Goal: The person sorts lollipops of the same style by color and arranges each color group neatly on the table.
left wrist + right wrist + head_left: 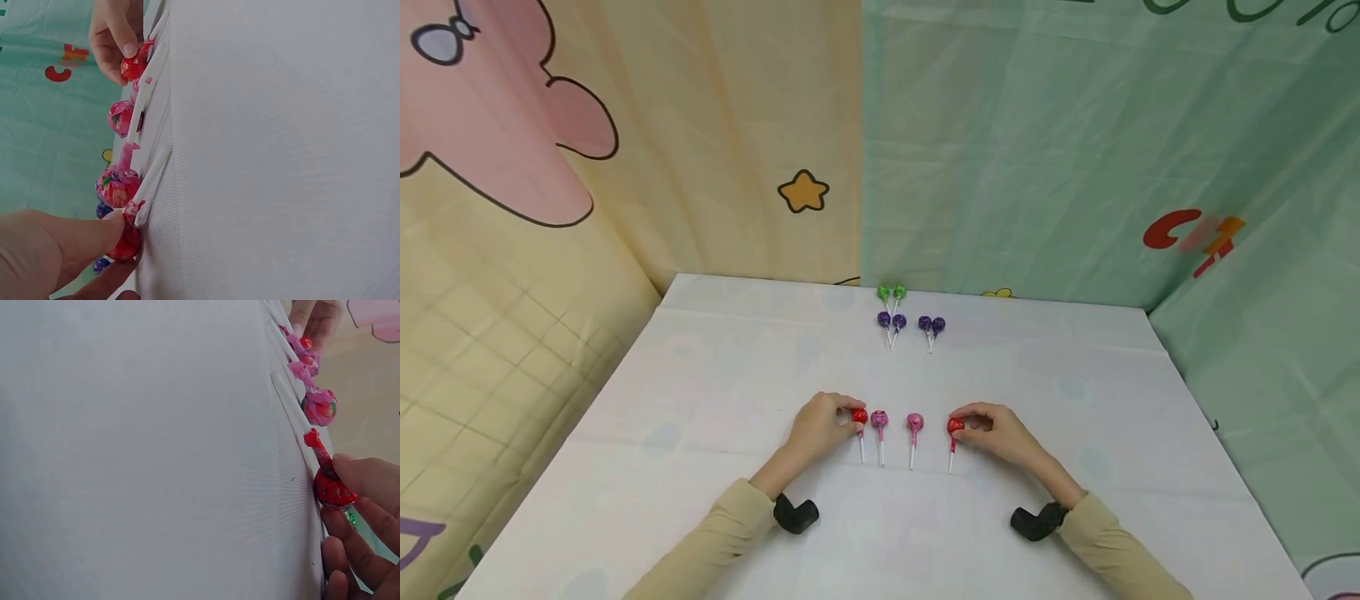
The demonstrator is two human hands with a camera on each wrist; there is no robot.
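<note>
My left hand pinches the head of a red lollipop between thumb and fingers, its white stick pointing toward me. On the right, my right hand pinches the head of another red lollipop in the same way. Between the two hands lie two pink lollipops: one close beside the left red one, the other nearer the middle. All four heads face away from me. Both held lollipops appear to be at the table surface.
Farther back on the white table lie two green lollipops, a purple pair just in front of them, and another purple pair to the right. Printed curtains hang behind the table's far edge.
</note>
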